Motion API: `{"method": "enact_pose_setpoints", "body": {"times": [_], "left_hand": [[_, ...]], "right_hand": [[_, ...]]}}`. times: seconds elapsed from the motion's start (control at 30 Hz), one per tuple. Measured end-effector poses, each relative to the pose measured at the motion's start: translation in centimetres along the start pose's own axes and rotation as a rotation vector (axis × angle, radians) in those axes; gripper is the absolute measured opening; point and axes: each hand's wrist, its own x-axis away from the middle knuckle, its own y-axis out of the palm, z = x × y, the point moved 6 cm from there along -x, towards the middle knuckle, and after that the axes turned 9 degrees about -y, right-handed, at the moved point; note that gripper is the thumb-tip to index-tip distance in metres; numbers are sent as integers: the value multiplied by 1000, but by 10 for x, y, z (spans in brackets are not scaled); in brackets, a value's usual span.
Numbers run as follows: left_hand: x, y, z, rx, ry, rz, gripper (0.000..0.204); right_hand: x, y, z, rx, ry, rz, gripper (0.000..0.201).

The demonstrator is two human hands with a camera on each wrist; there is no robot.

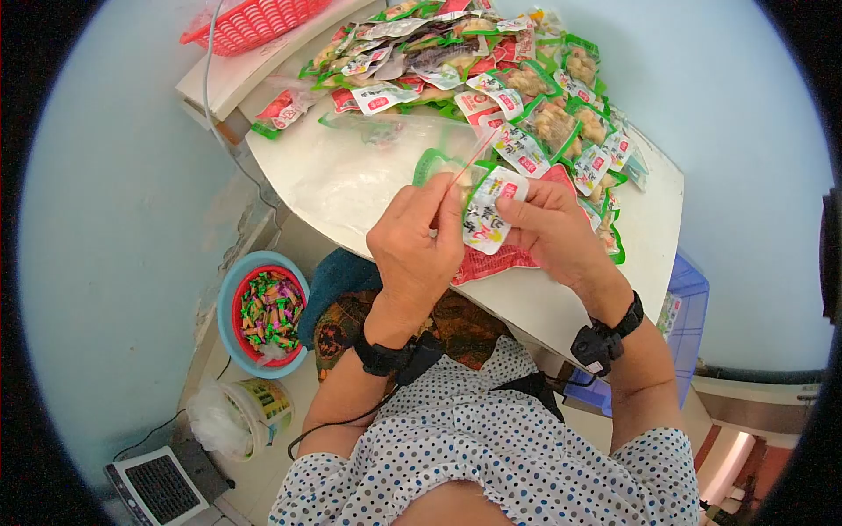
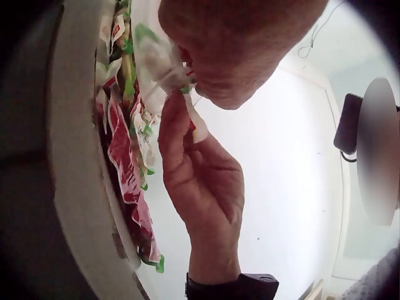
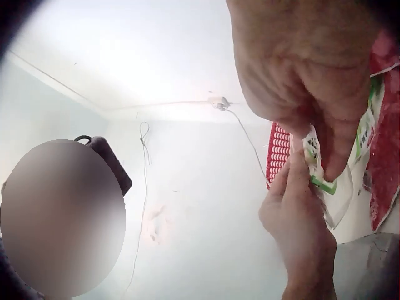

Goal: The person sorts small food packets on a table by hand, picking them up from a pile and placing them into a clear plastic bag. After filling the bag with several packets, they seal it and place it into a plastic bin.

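Observation:
A small food packet [image 1: 493,210] with a white printed label and green edges is held up over the near side of the table. My left hand [image 1: 414,230] pinches its left part between thumb and fingers. My right hand [image 1: 557,230] grips the label side, thumb on the front. A thin reddish strip [image 1: 474,160] slants up from the left fingertips. In the left wrist view the right hand [image 2: 203,181] meets the left hand [image 2: 244,50] at the packet. Behind the packet lies a flat clear plastic bag [image 1: 377,149]; below it is a red package [image 1: 495,263].
Many similar packets [image 1: 553,123] are heaped across the back and right of the white table [image 1: 307,188]. A red basket [image 1: 263,24] stands at back left. On the floor are a blue basin [image 1: 230,324] around a red bowl of wrapped sweets, a bucket [image 1: 267,408] and a blue crate [image 1: 688,302].

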Motion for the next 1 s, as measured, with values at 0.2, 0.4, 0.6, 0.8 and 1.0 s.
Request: {"method": "enact_pose_setpoints", "body": {"times": [0.2, 0.4, 0.6, 0.8, 1.0], "left_hand": [[6, 4, 3, 12, 23, -20, 14], [11, 10, 3, -8, 116, -25, 15], [11, 11, 8, -17, 214, 32, 15], [15, 20, -10, 137, 94, -7, 14], [15, 22, -12, 157, 73, -41, 13]], "right_hand": [[-6, -2, 16, 151, -17, -159, 29], [-6, 16, 27, 70, -43, -156, 39], [-8, 15, 36, 411, -197, -81, 32], [-6, 21, 24, 612, -203, -273, 21], [-12, 1, 24, 607, -199, -143, 14]]}}
